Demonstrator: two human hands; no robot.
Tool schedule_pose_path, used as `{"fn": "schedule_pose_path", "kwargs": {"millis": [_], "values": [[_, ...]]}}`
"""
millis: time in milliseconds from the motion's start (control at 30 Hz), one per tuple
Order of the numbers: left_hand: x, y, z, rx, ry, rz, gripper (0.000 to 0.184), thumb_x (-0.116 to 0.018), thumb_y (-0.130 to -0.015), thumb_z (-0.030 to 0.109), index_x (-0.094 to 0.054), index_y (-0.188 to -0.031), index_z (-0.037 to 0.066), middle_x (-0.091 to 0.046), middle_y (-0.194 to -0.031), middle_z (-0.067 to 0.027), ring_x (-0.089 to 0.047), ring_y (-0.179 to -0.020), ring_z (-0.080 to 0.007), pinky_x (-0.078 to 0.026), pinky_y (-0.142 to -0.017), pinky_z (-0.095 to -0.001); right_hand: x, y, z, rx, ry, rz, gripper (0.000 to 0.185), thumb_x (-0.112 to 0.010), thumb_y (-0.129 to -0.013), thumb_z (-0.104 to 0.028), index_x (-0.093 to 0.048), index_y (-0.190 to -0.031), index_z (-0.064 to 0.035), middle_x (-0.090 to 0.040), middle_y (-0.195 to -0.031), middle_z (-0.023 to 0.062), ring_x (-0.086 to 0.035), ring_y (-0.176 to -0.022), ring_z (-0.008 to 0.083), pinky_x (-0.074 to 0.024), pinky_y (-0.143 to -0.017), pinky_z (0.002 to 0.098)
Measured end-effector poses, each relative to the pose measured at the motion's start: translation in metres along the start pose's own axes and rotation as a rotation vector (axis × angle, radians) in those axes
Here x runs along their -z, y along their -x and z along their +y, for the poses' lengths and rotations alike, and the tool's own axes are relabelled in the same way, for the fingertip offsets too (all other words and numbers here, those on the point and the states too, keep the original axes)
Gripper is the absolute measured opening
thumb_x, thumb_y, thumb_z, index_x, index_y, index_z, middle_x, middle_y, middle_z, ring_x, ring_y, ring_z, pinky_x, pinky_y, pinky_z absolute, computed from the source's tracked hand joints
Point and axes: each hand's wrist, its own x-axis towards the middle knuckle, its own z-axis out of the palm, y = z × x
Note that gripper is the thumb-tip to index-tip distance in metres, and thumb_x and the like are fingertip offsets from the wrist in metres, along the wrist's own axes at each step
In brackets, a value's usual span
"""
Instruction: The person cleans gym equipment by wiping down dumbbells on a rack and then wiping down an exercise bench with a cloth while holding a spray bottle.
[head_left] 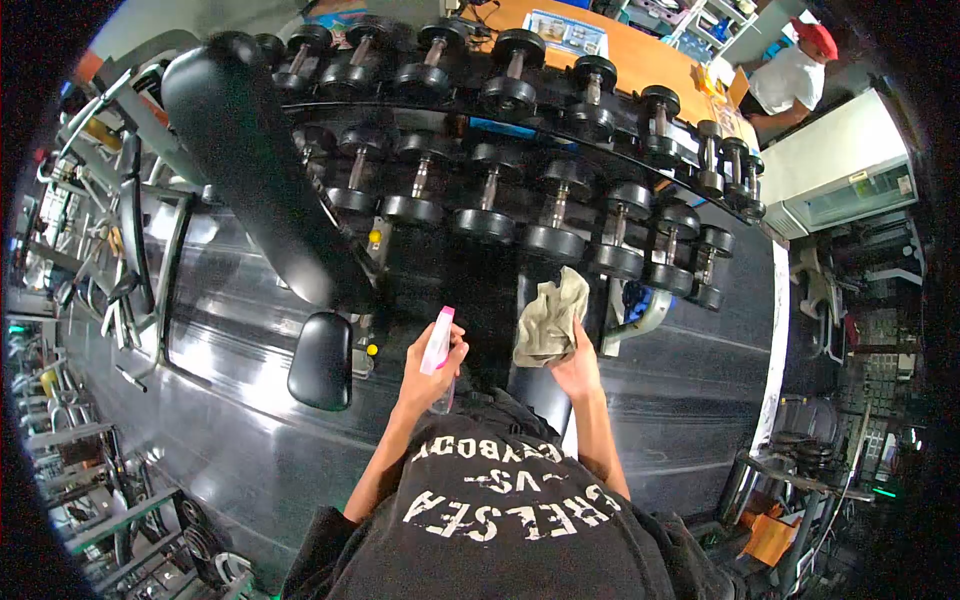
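My left hand [432, 368] is wrapped round a spray bottle [438, 345] with a pink and white trigger head; its clear body hangs partly hidden below the fingers. A crumpled grey-green cloth [550, 322] is gripped in my right hand [577, 370], its loose part spreading up and to the left of the fingers. Both hands are in front of my body, apart from each other. Beyond them stands a two-tier rack of black dumbbells [558, 208] with silver handles, and neither hand touches it.
A black padded bench [250, 170] with a separate seat pad [320, 361] stands to the left. Behind the rack is an orange-brown counter [640, 50], with a person in a white shirt [787, 82] beside it. A glass-door fridge [850, 160] stands at right.
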Motion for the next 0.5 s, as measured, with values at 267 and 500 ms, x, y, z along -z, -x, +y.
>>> {"fn": "schedule_pose_path", "kwargs": {"millis": [267,500], "values": [[0.002,-0.064,0.013,0.004,0.065,-0.036,0.016,-0.064,-0.086,0.005,-0.058,-0.101,0.002,-0.055,-0.077,0.0017,-0.051,-0.058,-0.0040,-0.042,-0.050,-0.0210,-0.029,-0.030,-0.035,0.062,0.022,0.050,0.044,-0.040,-0.101,-0.033,-0.043,-0.137,-0.0075,-0.052,-0.134,0.0079,-0.050,-0.123,0.0245,-0.0372,-0.106,0.0422],[0.024,-0.096,0.014,0.005,0.002,-0.050,0.016,-0.064,-0.086,0.005,-0.058,-0.101,0.002,-0.055,-0.078,0.0014,-0.051,-0.058,-0.0042,-0.042,-0.050,-0.0211,-0.044,-0.049,-0.039,0.077,-0.033,0.061,0.042,-0.036,-0.102,-0.029,-0.040,-0.139,-0.0075,-0.047,-0.139,0.0090,-0.046,-0.127,0.0240,-0.0338,-0.110,0.0407]]}}
